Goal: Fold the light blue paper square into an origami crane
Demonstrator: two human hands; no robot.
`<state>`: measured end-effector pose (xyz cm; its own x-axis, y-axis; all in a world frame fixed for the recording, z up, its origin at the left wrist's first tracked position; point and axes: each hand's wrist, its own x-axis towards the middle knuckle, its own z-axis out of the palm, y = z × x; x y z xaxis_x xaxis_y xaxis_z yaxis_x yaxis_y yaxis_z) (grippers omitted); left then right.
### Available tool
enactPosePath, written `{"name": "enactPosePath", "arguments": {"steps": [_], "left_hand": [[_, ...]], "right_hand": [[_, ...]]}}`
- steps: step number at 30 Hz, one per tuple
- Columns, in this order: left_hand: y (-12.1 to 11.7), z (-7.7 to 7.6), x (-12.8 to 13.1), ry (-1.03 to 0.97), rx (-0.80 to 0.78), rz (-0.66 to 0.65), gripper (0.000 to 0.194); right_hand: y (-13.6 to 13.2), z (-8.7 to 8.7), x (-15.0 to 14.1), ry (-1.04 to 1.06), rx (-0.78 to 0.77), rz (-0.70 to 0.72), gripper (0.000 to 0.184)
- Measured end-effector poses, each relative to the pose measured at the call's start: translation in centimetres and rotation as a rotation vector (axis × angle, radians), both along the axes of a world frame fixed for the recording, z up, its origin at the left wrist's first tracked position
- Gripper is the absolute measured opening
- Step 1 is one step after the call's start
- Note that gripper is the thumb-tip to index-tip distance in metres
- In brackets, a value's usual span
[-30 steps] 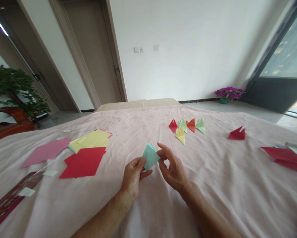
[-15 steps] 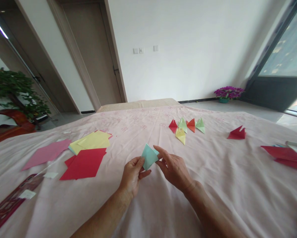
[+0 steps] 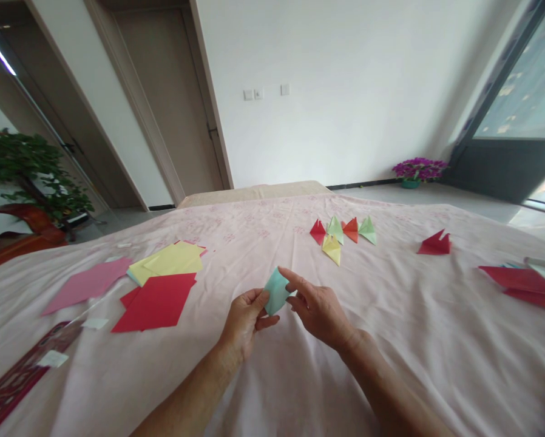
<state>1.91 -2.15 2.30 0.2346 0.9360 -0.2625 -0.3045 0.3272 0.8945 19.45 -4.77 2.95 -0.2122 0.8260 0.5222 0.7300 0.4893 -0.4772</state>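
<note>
A folded light-blue paper [image 3: 276, 294] is held up above the cloth, near the middle of the view. My left hand [image 3: 247, 315] pinches its left edge, thumb in front and fingers behind and below. On the other side, my right hand [image 3: 315, 306] has its index finger stretched over the top corner. The right thumb and another finger close around the right corner, where a small bit of paper shows between them. Part of the paper's right side is hidden by those fingers.
Left on the pink cloth [image 3: 236, 388] lie red sheets [image 3: 158, 303], yellow sheets [image 3: 175, 260] and a pink sheet [image 3: 88, 284]. Several small folded papers [image 3: 350, 230] sit ahead, right of centre. Further right are a red folded piece [image 3: 435, 243] and red papers [image 3: 522, 285].
The light-blue paper has shifted slightly right and turned in my hands. My right index finger has moved onto its top corner. The left hand keeps its grip.
</note>
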Motion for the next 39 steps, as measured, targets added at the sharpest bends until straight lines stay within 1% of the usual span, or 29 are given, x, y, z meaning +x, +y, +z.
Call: {"name": "enactPosePath", "arguments": {"steps": [4, 8, 12, 15, 18, 19, 21, 24, 26, 28, 31, 33, 36, 39], "left_hand": [[0.1, 0.2, 0.0, 0.020, 0.052, 0.036, 0.036], [0.1, 0.5, 0.3, 0.017, 0.099, 0.095, 0.037], [-0.1, 0.6, 0.6, 0.019, 0.167, 0.160, 0.039], [-0.4, 0.5, 0.9, -0.003, 0.235, 0.205, 0.039], [-0.5, 0.3, 1.3, -0.054, 0.245, 0.243, 0.039], [-0.5, 0.2, 1.4, -0.075, 0.228, 0.255, 0.039], [-0.6, 0.2, 1.6, -0.119, 0.180, 0.277, 0.038], [-0.6, 0.3, 1.9, -0.177, 0.110, 0.295, 0.036], [-0.7, 0.5, 2.0, -0.198, 0.082, 0.288, 0.034], [-0.8, 0.6, 2.0, -0.200, 0.063, 0.281, 0.033], [-1.0, 0.6, 2.0, -0.188, 0.063, 0.241, 0.034], [-1.2, 0.5, 2.0, -0.191, 0.073, 0.177, 0.034], [-1.4, 0.1, 2.1, -0.215, 0.047, 0.068, 0.034], [-1.3, -0.2, 2.1, -0.206, -0.004, 0.033, 0.034]], "right_hand": [[-0.4, 0.6, 0.0, -0.065, -0.006, 0.012, 0.056], [-0.7, 0.9, -0.2, -0.084, -0.019, -0.026, 0.051], [-0.8, 1.1, -0.7, -0.058, -0.030, -0.078, 0.048], [-1.0, 1.2, -1.3, 0.044, -0.024, -0.128, 0.044], [-1.3, 0.9, -2.0, 0.236, -0.025, -0.153, 0.038], [-1.4, 0.8, -2.2, 0.285, 0.002, -0.170, 0.035], [-1.5, 0.6, -2.4, 0.340, 0.111, -0.215, 0.028], [-1.6, 0.4, -2.4, 0.332, 0.289, -0.242, 0.020], [-1.6, 0.2, -2.4, 0.297, 0.345, -0.209, 0.021], [-1.5, -0.1, -2.5, 0.265, 0.354, -0.166, 0.027], [-1.2, -0.4, -2.7, 0.243, 0.337, -0.143, 0.036], [-1.0, -0.5, -2.8, 0.247, 0.298, -0.119, 0.041], [-1.0, -0.2, -2.7, 0.326, 0.211, -0.062, 0.042], [-1.0, 0.2, -2.2, 0.490, 0.143, -0.083, 0.039]]}}
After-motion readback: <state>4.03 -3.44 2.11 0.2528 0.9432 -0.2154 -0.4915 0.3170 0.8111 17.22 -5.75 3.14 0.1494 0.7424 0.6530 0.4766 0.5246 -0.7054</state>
